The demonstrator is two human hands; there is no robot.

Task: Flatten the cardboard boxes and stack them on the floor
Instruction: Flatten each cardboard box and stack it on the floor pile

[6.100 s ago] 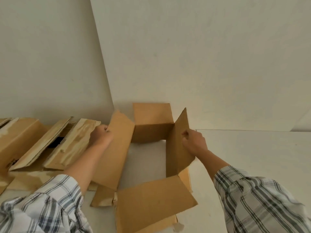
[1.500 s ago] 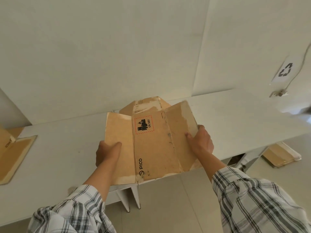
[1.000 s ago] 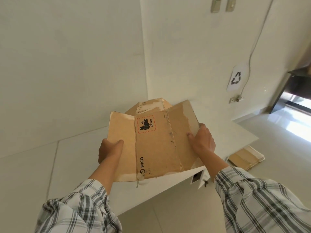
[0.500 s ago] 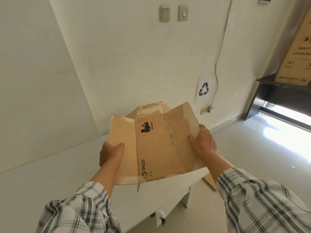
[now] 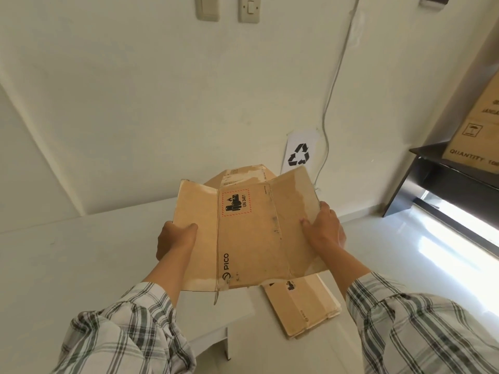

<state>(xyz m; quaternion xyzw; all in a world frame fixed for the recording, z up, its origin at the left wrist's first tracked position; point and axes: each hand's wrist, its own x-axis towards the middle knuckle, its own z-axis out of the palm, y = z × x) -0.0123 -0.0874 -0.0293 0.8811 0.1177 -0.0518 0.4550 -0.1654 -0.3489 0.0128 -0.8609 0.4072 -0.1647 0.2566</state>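
Above white floor (image 5: 405, 252), flattened box (image 5: 251, 233) between both gripping hands (image 5: 175, 236).

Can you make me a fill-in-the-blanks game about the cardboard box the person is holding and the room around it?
The left hand and right hand hold a flattened box printed with the word ____.
Its red-edged label reads UN ____.
The cardboard stack lies on the ____.
The paper sign on the wall shows a ____ symbol.
Missing words: PICO, 3481, floor, recycling.
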